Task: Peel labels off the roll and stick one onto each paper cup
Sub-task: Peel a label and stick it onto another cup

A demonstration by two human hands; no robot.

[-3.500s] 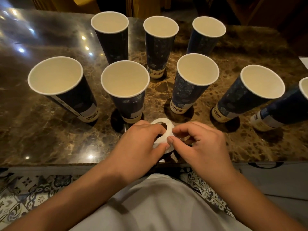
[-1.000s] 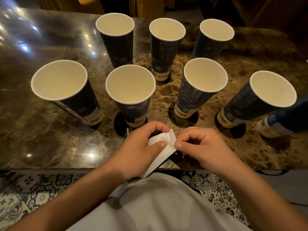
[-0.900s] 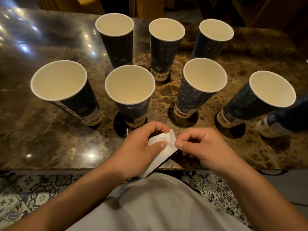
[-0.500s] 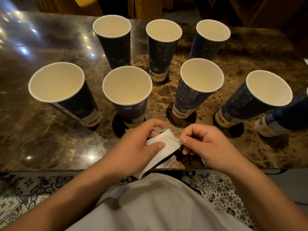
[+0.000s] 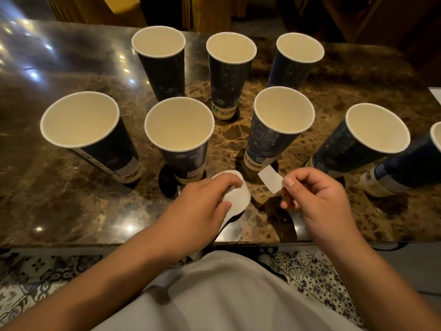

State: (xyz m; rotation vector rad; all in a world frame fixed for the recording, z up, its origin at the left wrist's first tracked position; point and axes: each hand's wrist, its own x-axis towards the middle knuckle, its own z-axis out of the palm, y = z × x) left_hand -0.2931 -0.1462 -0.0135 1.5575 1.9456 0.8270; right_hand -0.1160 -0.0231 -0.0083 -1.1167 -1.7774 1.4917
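Note:
Several tall dark-blue paper cups stand open on the marble table (image 5: 59, 199). Nearest me are a front-middle cup (image 5: 181, 139) and a front-right cup (image 5: 274, 132). My left hand (image 5: 202, 206) grips the white label roll (image 5: 238, 199) just above the table's near edge, its backing strip trailing down toward my lap. My right hand (image 5: 315, 199) pinches a small white rectangular label (image 5: 270, 179) between thumb and forefinger. The label is free of the roll and sits just below the front-right cup's base.
A left cup (image 5: 88, 132), three back cups (image 5: 229, 72) and two right cups (image 5: 358, 142) ring the work spot. A white sheet corner (image 5: 435, 93) shows at the right edge. Patterned floor tiles and my grey shirt lie below the table edge.
The label has come off the roll's backing. My right hand has drawn it away to the right, and my left hand with the roll has stayed in place.

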